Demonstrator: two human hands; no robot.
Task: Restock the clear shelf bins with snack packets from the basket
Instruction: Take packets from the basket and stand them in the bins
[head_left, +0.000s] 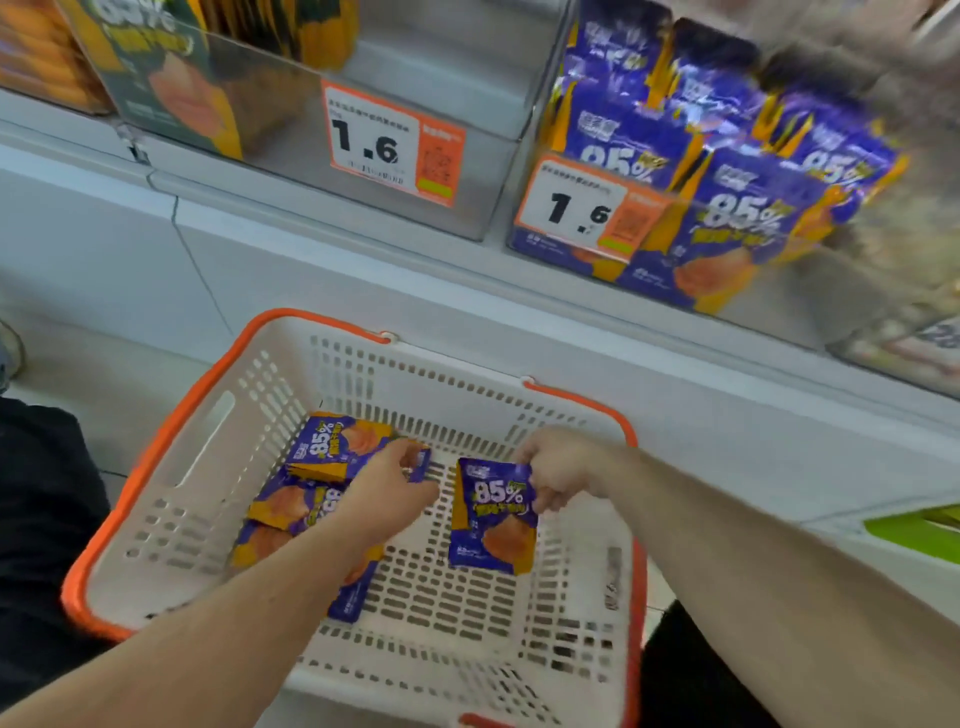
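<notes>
A white plastic basket (218, 467) with an orange rim sits on the floor below the shelf. Several purple-and-orange snack packets (291, 509) marked 85% lie at its left side. My right hand (558, 467) pinches the top edge of one such packet (493, 519), which hangs upright over the basket's middle. My left hand (387, 488) grips another packet (421, 465) by its edge, with most of it hidden under the hand. On the shelf above right, a clear bin (717, 171) holds several matching purple packets.
A second clear bin (291, 109) to the left holds green-and-orange packets at its far left and bare space beside its 1.6 price tag (389, 140). The white shelf ledge (467, 291) runs between bins and basket. Dark clothing flanks the basket on both sides.
</notes>
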